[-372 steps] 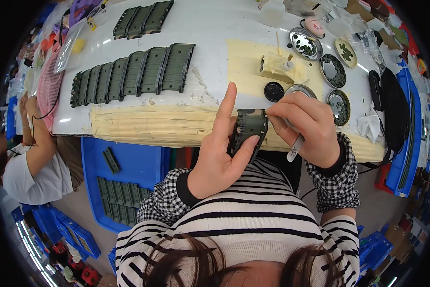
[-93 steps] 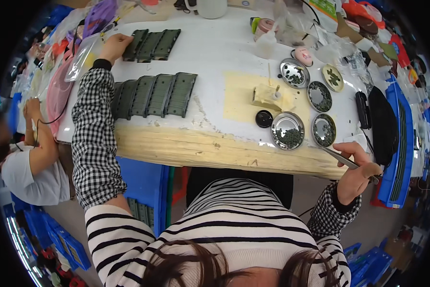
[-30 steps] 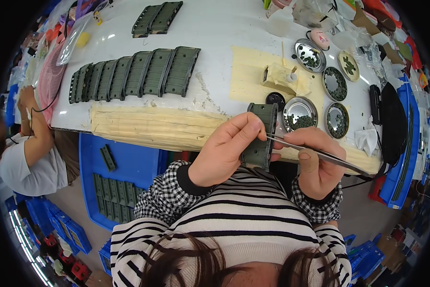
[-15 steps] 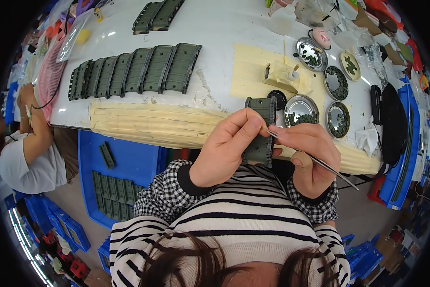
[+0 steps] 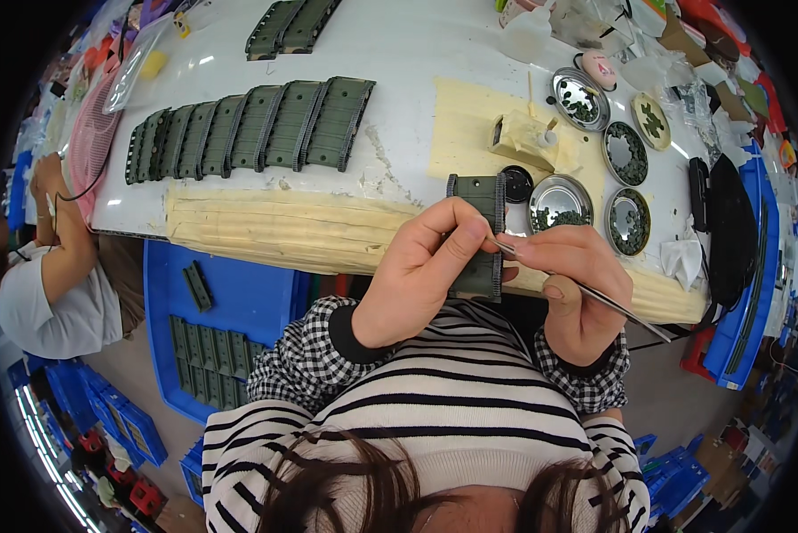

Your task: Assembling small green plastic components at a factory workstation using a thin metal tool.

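My left hand (image 5: pixel 419 275) grips a dark green ribbed panel (image 5: pixel 477 197) with grey edging, held upright in front of my chest; part of it lies hidden behind the fingers. In my right hand (image 5: pixel 586 266) is a slim pair of metal tweezers (image 5: pixel 628 314), closed between thumb and fingers. Its tip meets my left thumb and forefinger at the panel's face; any small piece there is too tiny to make out. Close by stand a round metal dish (image 5: pixel 559 191) of small dark green pieces and a black round lid (image 5: pixel 516 184).
Several similar panels (image 5: pixel 279 129) lie in a row on the white table (image 5: pixel 399 115), and more at the back. Further dishes (image 5: pixel 627 222) stand right, beside a tape-covered block (image 5: pixel 523 142). A blue bin (image 5: pixel 230 284) holds green parts below left. Another person (image 5: pixel 57 298) sits far left.
The panel has shifted slightly left and up in my left hand. The tweezers' back end dips slightly lower and further right; both hands keep their grips.
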Demonstrator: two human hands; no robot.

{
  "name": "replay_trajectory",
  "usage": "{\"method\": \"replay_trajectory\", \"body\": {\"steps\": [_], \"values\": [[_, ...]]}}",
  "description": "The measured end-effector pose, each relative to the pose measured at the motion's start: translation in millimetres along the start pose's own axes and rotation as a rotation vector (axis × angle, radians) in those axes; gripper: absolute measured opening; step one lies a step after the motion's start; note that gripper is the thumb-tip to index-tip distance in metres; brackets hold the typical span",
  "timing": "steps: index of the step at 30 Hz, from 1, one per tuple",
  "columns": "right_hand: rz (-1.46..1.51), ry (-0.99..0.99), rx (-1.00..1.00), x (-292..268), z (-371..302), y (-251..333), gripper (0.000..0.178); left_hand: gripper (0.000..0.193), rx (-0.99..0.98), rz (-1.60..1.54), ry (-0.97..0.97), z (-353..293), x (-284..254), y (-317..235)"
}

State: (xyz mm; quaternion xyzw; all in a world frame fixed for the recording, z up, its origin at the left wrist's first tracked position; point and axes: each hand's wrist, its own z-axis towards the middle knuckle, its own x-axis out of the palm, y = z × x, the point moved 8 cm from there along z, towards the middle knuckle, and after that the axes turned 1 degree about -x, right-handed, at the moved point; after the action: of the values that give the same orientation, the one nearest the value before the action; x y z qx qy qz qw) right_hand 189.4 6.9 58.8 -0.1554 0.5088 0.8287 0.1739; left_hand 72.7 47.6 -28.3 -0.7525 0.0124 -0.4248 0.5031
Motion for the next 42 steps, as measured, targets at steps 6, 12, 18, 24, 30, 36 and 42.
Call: {"method": "replay_trajectory", "body": {"steps": [6, 12, 18, 24, 30, 36, 42], "values": [[0.074, -0.005, 0.026, 1.9, -2.3, -5.4, 0.017, 0.025, -0.013, -0.028, -0.012, -0.7, -0.1, 0.4], [0.161, -0.285, 0.136, -14.9, -12.1, -30.1, 0.021, 0.036, 0.0, -0.09, -0.089, -1.8, -2.9, -6.2], [-0.17, -0.315, 0.197, -17.8, -13.2, -61.5, 0.014, 0.072, 0.049, -0.161, -0.162, -8.0, -17.3, -19.0], [-0.309, -0.293, 0.171, -11.1, -7.2, -65.5, 0.01, 0.058, -0.059, -0.302, -0.169, -9.1, -25.7, -11.3], [-0.342, -0.289, 0.177, -10.2, -6.0, -65.7, 0.011, 0.051, -0.065, -0.314, -0.175, -8.4, -24.6, -11.2], [-0.337, -0.289, 0.175, -10.0, -6.2, -66.0, 0.011, 0.049, -0.05, -0.268, -0.212, -9.7, -26.5, -14.6], [-0.355, -0.304, 0.144, -12.3, -4.8, -61.2, 0.01, 0.04, -0.034, -0.264, -0.26, -12.2, -32.6, -17.0]]}}
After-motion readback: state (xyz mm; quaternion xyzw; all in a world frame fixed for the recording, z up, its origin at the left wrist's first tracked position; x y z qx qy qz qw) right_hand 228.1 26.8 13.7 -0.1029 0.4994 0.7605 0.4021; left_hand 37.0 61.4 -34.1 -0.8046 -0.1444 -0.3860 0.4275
